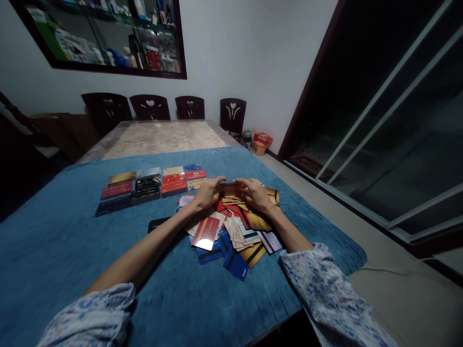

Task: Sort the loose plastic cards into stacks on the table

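- fingers of both hands are pinched shut on the same thin tan plastic card (231, 186), left hand (207, 193) on its 9 o'clock end and right hand (257, 193) on its 3 o'clock end
- that card is held flat-ish just above the far edge of the heap; can't tell if it's one card or a few stacked
- right under the hands, spreading toward 6 o'clock, is a messy pile of mixed plastic cards (238, 231) in red, gold, blue and white, all overlapping
- a glossy red card with a gold stripe (207, 232) at the pile's 7 o'clock side is catching a bright glare
- a lone black card (157, 224) lies just beside the pile at 9 o'clock, partly under the left forearm
- around 10 o'clock from the hands, well apart from the pile, neat rows of sorted cards (152, 185) lie flat
- it's all on a ribbed blue cloth (72, 241) covering the near end of the table
- four dark wooden chairs with carved backs (150, 107) line the table's far end at 12 o'clock
- both sleeves are a white and blue floral print
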Demonstrator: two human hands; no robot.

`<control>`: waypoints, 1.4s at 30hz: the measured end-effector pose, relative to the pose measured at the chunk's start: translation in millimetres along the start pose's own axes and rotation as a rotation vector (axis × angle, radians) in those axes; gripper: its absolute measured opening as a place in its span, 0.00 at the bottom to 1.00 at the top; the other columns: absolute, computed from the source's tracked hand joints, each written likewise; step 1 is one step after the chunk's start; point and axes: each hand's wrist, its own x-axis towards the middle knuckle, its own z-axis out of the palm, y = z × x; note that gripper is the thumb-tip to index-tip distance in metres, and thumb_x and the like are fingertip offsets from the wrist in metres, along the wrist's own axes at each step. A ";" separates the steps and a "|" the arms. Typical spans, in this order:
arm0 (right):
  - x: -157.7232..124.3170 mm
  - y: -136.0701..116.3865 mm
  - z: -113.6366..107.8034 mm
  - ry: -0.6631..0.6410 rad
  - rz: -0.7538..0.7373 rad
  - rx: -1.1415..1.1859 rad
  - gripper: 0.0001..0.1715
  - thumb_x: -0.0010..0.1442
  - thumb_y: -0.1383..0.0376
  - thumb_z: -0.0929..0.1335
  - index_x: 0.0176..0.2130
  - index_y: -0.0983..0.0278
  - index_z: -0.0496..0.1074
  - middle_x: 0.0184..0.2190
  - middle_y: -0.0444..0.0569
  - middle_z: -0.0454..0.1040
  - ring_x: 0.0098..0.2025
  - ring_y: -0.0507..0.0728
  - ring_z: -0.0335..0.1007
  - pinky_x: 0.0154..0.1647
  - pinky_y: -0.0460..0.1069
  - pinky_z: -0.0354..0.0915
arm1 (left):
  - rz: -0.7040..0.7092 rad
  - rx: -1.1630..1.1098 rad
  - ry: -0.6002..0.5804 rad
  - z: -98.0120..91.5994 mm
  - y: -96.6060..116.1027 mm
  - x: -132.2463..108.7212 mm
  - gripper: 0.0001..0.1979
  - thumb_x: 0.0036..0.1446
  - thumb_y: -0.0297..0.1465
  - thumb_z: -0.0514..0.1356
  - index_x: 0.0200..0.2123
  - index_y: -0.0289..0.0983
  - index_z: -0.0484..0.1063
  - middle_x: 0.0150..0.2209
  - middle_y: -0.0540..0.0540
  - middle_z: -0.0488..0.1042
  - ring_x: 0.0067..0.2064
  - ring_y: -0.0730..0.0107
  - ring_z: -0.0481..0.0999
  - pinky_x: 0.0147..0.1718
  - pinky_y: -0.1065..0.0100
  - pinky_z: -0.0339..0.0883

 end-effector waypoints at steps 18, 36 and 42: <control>-0.4 8.3 10.3 -0.078 -0.030 -0.221 0.30 0.66 0.62 0.66 0.65 0.65 0.66 0.46 0.59 0.74 0.47 0.65 0.64 0.49 0.58 0.63 | -0.031 0.052 -0.065 5.0 6.5 -2.2 0.22 0.54 0.26 0.57 0.53 0.37 0.68 0.48 0.39 0.75 0.50 0.54 0.74 0.52 0.54 0.67; 8.5 -1.8 3.7 -0.096 -0.076 -0.231 0.30 0.64 0.56 0.69 0.62 0.61 0.67 0.45 0.58 0.72 0.47 0.66 0.63 0.45 0.56 0.63 | -0.064 0.180 -0.172 -18.2 9.8 -4.2 0.24 0.53 0.26 0.58 0.55 0.36 0.66 0.52 0.36 0.72 0.55 0.48 0.71 0.53 0.50 0.61; 21.0 -17.8 -0.7 -0.094 -0.092 -0.250 0.27 0.64 0.55 0.70 0.60 0.59 0.69 0.51 0.59 0.70 0.50 0.66 0.61 0.44 0.56 0.62 | -0.044 0.187 -0.187 -36.6 0.8 -5.5 0.21 0.55 0.27 0.59 0.53 0.37 0.68 0.50 0.38 0.72 0.55 0.49 0.70 0.54 0.49 0.61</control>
